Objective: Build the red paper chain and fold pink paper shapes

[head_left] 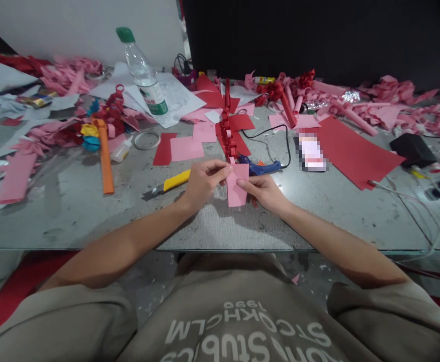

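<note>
A small pink paper piece hangs between my hands, over the near middle of the table. My left hand pinches its upper left edge with thumb and fingers. On the opposite edge, my right hand grips the paper, thumb in front and fingers behind. Directly above the paper lies a red paper chain whose near end, with a small pink loop, meets the paper's top. Just beyond my right hand is a blue glue gun with a black cord. A yellow utility knife, blade out, lies left of my left hand.
A clear bottle with a green cap stands at the back left. Pink sheets, a red sheet and a pixelated phone lie around. An orange paper tube and a tape roll are leftward. Crumpled paper lines the back.
</note>
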Action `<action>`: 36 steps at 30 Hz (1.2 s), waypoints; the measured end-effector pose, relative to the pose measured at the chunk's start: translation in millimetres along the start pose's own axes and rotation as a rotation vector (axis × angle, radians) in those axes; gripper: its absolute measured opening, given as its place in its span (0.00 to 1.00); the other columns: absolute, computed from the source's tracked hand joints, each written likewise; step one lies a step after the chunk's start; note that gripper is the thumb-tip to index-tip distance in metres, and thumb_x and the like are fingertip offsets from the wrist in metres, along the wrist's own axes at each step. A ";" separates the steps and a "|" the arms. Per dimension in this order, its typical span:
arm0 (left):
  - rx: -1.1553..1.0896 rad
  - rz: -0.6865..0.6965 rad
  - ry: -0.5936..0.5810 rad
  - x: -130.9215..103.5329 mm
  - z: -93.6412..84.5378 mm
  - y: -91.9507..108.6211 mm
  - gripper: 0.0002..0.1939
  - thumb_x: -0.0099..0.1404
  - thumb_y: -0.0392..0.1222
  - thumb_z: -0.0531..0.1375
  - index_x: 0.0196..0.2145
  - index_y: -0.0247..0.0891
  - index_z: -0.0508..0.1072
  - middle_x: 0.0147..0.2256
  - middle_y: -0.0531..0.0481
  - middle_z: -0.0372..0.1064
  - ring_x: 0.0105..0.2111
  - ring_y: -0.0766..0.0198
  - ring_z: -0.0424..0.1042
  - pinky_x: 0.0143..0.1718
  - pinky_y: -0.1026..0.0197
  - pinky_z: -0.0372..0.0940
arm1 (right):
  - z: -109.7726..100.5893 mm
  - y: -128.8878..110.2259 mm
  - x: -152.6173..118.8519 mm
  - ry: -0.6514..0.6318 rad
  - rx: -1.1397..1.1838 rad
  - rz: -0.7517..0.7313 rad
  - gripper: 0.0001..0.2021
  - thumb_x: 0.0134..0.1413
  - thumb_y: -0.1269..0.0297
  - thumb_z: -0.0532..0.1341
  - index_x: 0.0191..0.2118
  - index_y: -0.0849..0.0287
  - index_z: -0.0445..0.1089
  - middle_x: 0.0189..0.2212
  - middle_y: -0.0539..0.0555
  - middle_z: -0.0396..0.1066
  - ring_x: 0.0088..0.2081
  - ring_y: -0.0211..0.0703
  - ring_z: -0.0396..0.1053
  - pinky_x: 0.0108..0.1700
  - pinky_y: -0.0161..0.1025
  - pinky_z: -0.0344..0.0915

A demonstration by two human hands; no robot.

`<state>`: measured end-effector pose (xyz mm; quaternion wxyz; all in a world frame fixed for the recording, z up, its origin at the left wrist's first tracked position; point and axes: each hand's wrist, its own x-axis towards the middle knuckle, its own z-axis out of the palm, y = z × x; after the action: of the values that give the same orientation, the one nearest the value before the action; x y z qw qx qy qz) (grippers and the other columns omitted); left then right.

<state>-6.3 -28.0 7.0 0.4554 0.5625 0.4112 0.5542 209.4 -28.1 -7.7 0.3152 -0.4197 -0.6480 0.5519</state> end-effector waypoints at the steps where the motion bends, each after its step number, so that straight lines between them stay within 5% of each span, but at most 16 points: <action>1: -0.002 0.003 0.002 0.6 -0.3 -0.7 0.11 0.65 0.48 0.73 0.31 0.38 0.83 0.24 0.53 0.71 0.25 0.67 0.68 0.29 0.62 0.64 | 0.2 -0.7 -0.1 0.000 -0.003 0.003 0.31 0.63 0.33 0.67 0.28 0.60 0.75 0.20 0.48 0.66 0.18 0.34 0.62 0.19 0.34 0.58; 14: -0.011 -0.005 0.003 1.6 -2.7 -3.2 0.12 0.67 0.50 0.72 0.32 0.39 0.83 0.24 0.53 0.71 0.26 0.68 0.68 0.30 0.62 0.63 | 1.6 -6.8 -0.6 0.008 -0.039 -0.008 0.32 0.62 0.35 0.69 0.21 0.59 0.69 0.16 0.48 0.65 0.16 0.33 0.62 0.19 0.34 0.55; 20: -0.032 -0.064 -0.086 4.4 -1.8 -8.3 0.15 0.68 0.55 0.71 0.37 0.40 0.82 0.27 0.52 0.73 0.27 0.66 0.70 0.31 0.62 0.67 | 3.5 -7.9 -1.1 0.054 -0.005 0.004 0.32 0.58 0.32 0.70 0.23 0.59 0.71 0.18 0.48 0.65 0.18 0.35 0.63 0.18 0.35 0.61; 26: 0.027 -0.062 -0.138 1.9 0.9 -5.6 0.21 0.69 0.57 0.70 0.26 0.38 0.77 0.23 0.52 0.69 0.26 0.66 0.68 0.30 0.62 0.63 | 4.6 -7.9 0.2 0.068 0.038 0.024 0.33 0.55 0.29 0.70 0.27 0.59 0.76 0.22 0.50 0.68 0.22 0.35 0.65 0.21 0.35 0.68; 36: 0.073 -0.020 -0.052 2.4 -2.1 -5.1 0.21 0.70 0.56 0.69 0.27 0.39 0.76 0.23 0.53 0.68 0.26 0.66 0.67 0.30 0.61 0.61 | 5.2 -11.1 -0.9 -0.038 0.093 0.073 0.30 0.59 0.32 0.70 0.35 0.61 0.83 0.31 0.60 0.83 0.32 0.47 0.84 0.26 0.33 0.73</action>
<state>-8.2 -24.3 2.6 0.4508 0.5888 0.4248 0.5193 203.0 -31.6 2.3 0.3017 -0.4176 -0.6119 0.6002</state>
